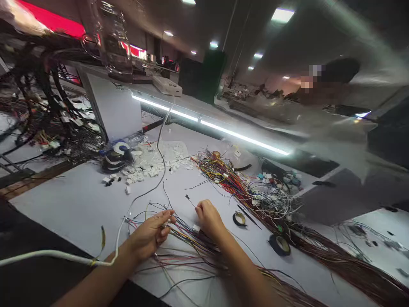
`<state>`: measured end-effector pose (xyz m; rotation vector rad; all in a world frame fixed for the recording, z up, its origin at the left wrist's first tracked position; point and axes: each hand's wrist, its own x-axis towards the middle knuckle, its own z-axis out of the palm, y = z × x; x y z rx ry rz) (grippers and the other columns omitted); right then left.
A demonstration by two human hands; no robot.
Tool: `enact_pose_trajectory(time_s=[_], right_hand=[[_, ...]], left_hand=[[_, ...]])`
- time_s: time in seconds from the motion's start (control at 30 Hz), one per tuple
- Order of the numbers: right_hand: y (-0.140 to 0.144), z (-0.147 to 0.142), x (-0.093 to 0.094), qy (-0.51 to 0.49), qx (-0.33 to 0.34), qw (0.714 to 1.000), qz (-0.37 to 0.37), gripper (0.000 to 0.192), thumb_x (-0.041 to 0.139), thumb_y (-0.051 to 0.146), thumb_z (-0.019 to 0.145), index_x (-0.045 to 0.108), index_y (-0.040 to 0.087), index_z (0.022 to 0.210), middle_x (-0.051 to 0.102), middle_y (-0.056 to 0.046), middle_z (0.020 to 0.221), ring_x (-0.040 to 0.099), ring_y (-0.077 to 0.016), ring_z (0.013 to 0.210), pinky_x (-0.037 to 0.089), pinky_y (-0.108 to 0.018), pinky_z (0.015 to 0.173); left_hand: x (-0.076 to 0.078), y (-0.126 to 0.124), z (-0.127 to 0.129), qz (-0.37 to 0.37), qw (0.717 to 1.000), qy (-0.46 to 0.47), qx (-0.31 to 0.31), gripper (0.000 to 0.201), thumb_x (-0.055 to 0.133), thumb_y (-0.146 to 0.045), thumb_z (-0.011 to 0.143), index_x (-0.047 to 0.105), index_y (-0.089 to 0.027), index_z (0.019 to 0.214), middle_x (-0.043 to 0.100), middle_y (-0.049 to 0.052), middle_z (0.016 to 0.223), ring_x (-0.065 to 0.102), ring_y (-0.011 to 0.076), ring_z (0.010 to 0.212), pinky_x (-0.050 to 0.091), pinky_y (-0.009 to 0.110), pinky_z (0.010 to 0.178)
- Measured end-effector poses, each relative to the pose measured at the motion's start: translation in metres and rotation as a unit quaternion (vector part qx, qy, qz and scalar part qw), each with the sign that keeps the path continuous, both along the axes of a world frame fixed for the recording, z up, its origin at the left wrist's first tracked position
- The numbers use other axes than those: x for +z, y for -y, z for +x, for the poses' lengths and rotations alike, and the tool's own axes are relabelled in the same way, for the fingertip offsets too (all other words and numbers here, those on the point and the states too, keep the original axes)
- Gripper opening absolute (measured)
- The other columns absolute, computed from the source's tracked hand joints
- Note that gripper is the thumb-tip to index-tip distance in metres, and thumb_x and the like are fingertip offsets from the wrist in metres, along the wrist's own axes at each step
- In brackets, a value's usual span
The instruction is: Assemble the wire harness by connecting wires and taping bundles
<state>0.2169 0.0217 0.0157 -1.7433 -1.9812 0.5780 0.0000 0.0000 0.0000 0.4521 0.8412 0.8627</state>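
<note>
My left hand (152, 232) rests on the white table (79, 204) and pinches one end of a thin bundle of coloured wires (185, 236). Just to its right, my right hand (208, 217) has its fingers curled over the same bundle. A small white connector (196, 228) shows under that hand. The loose wires fan out toward me between my forearms. A black wire with a small tip (188, 198) lies just beyond my hands.
A long harness of coloured wires (230, 179) runs from mid-table to the lower right. Two black tape rolls (239, 219) (279, 245) lie right of my hands. A heap of white connectors (143, 168), a tape stack (116, 155), a white cable (57, 256), a light strip (223, 130).
</note>
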Motion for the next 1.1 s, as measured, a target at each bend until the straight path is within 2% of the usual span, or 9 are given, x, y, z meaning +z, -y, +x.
enact_pose_trajectory(time_s=[0.17,0.27,0.33,0.5,0.57,0.63,0.7,0.8,1.1], right_hand=[[0.040,-0.030,-0.005,0.003,0.067,0.998,0.011,0.007,0.053,0.015,0.089,0.056,0.020,0.085,0.061,-0.003,0.087,0.056,-0.0187,0.082,0.042,-0.029,0.073],[0.051,-0.037,-0.014,0.009,0.081,0.995,0.060,0.010,0.055,0.010,0.085,0.054,0.020,0.086,0.059,-0.005,0.094,0.054,-0.0208,0.089,0.042,-0.031,0.078],[0.053,-0.038,-0.018,0.004,0.091,0.994,0.067,0.012,0.055,0.009,0.084,0.053,0.020,0.086,0.059,-0.005,0.096,0.054,-0.0208,0.091,0.042,-0.031,0.079],[0.058,-0.036,-0.006,-0.015,0.091,0.996,-0.014,0.011,0.053,0.017,0.089,0.055,0.021,0.099,0.062,-0.003,0.097,0.059,-0.0177,0.080,0.041,-0.028,0.069],[0.060,-0.037,0.003,-0.031,0.083,0.995,-0.046,0.026,0.055,0.027,0.089,0.053,0.023,0.114,0.065,-0.002,0.097,0.061,-0.0178,0.078,0.039,-0.027,0.067],[0.060,-0.038,0.010,-0.031,0.089,0.993,-0.068,0.033,0.057,0.035,0.088,0.054,0.026,0.120,0.068,-0.001,0.094,0.061,-0.0189,0.080,0.037,-0.027,0.066],[0.057,-0.038,0.014,-0.025,0.104,0.989,-0.098,0.024,0.051,0.038,0.091,0.063,0.025,0.107,0.069,-0.001,0.085,0.060,-0.0186,0.077,0.034,-0.026,0.063],[0.053,-0.033,0.017,-0.051,0.135,0.978,-0.152,0.030,0.042,0.035,0.094,0.068,0.022,0.087,0.066,-0.001,0.073,0.056,-0.0152,0.067,0.030,-0.024,0.057],[0.061,-0.009,0.029,-0.086,0.141,0.967,-0.193,0.030,0.042,0.031,0.093,0.070,0.021,0.095,0.064,0.000,0.076,0.051,-0.0125,0.065,0.032,-0.021,0.059]], left_hand=[[0.005,0.002,0.001,0.010,1.000,0.012,0.001,0.026,0.065,-0.037,0.085,0.063,-0.015,0.098,0.061,0.001,0.088,0.042,0.0016,0.048,0.031,0.014,0.041],[0.012,0.005,0.000,0.011,0.999,0.045,-0.005,0.036,0.066,-0.047,0.082,0.063,-0.015,0.100,0.063,0.003,0.087,0.045,0.0035,0.051,0.038,0.016,0.047],[0.017,0.006,0.001,0.027,0.999,0.034,-0.014,0.036,0.074,-0.041,0.077,0.063,-0.017,0.101,0.064,0.002,0.087,0.047,0.0039,0.054,0.041,0.017,0.053],[0.022,0.006,0.002,0.057,0.997,-0.035,-0.033,0.022,0.077,-0.020,0.073,0.062,-0.016,0.087,0.067,0.001,0.083,0.040,0.0003,0.047,0.031,0.013,0.045],[0.021,0.006,0.000,0.049,0.998,-0.018,-0.029,0.020,0.076,-0.020,0.075,0.062,-0.015,0.089,0.068,0.001,0.086,0.039,-0.0001,0.046,0.031,0.014,0.044],[0.020,0.006,-0.003,0.038,0.999,0.001,-0.029,0.022,0.076,-0.019,0.074,0.062,-0.015,0.091,0.067,0.002,0.089,0.041,-0.0001,0.046,0.032,0.014,0.045],[0.019,0.007,-0.007,0.034,0.999,0.009,-0.037,0.021,0.075,-0.018,0.075,0.062,-0.015,0.091,0.067,0.002,0.090,0.041,-0.0005,0.046,0.032,0.014,0.044],[0.018,0.009,-0.011,0.028,0.998,0.014,-0.046,0.020,0.075,-0.017,0.076,0.062,-0.014,0.090,0.067,0.003,0.090,0.041,-0.0004,0.045,0.030,0.014,0.043],[0.018,0.009,-0.011,0.001,0.999,0.027,-0.031,0.023,0.075,-0.015,0.075,0.060,-0.015,0.092,0.065,0.002,0.087,0.041,0.0012,0.046,0.030,0.015,0.042]])
